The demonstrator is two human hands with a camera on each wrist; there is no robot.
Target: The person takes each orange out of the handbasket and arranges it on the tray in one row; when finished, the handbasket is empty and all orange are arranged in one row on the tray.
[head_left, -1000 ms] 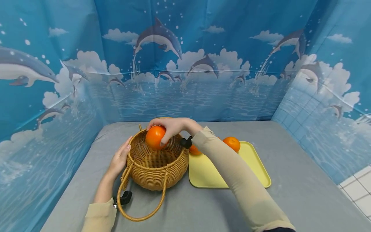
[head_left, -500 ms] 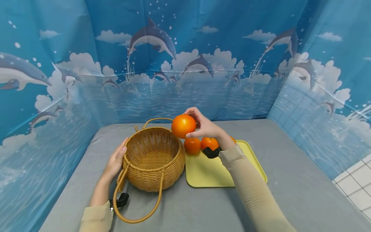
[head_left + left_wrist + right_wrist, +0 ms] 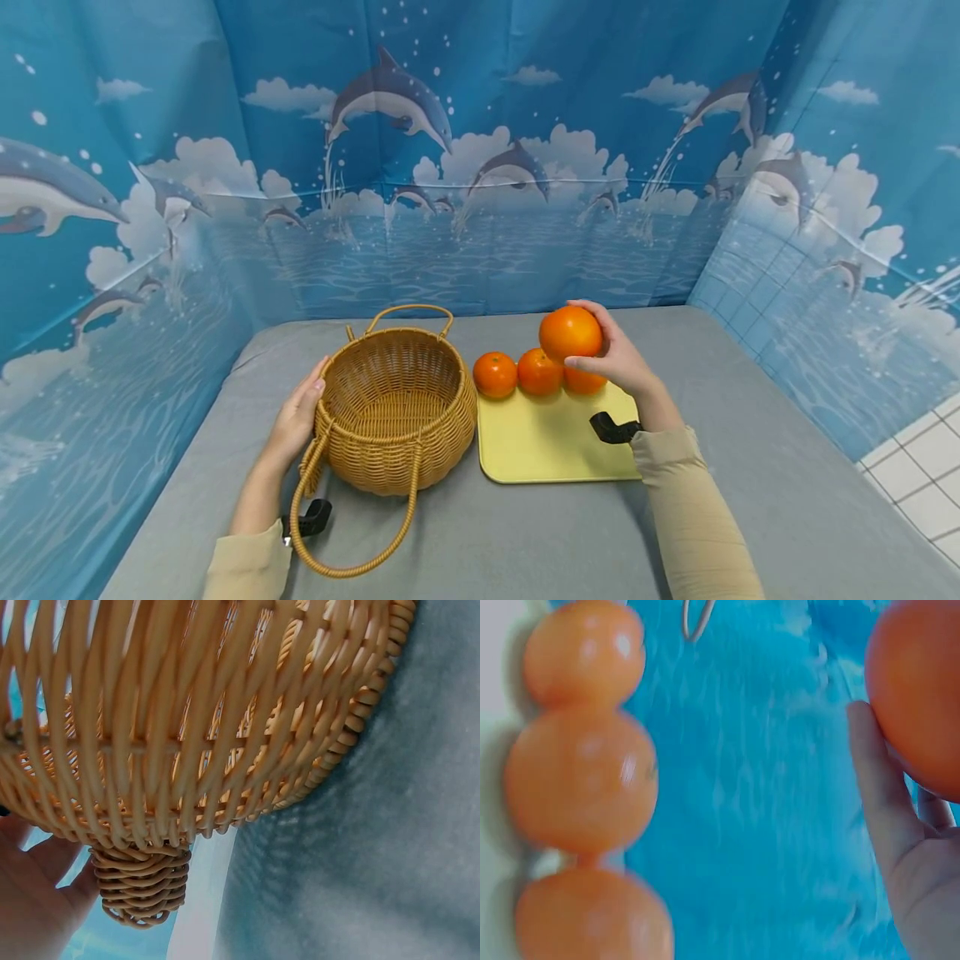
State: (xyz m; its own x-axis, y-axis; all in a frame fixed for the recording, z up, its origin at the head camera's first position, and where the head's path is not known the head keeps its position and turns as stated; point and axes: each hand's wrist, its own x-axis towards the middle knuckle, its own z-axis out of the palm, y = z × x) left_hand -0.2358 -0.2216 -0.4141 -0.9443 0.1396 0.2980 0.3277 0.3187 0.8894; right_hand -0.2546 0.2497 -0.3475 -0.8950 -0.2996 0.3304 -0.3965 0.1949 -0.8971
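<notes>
In the head view, my right hand (image 3: 621, 358) grips a round orange (image 3: 570, 333) between thumb and fingers, raised above the far part of the yellow tray (image 3: 555, 442). The same orange (image 3: 922, 697) fills the upper right corner of the right wrist view. Three more oranges (image 3: 495, 375) sit in a row along the tray's far side, the rightmost partly covered by the held one. My left hand (image 3: 296, 417) rests against the left side of the wicker basket (image 3: 397, 458), fingers fairly straight and fingertips at the rim. The basket's inside shows only bare woven bottom.
One basket handle (image 3: 352, 573) flops down onto the grey table (image 3: 480, 542) toward me, and the other handle (image 3: 412, 308) stands at the back. The tray sits right beside the basket. A blue dolphin-print curtain (image 3: 480, 233) hangs behind and at the sides.
My right hand has carried the orange up out of the basket and rightward, over the tray's oranges. My left hand stays at the basket. The view has shifted slightly.
</notes>
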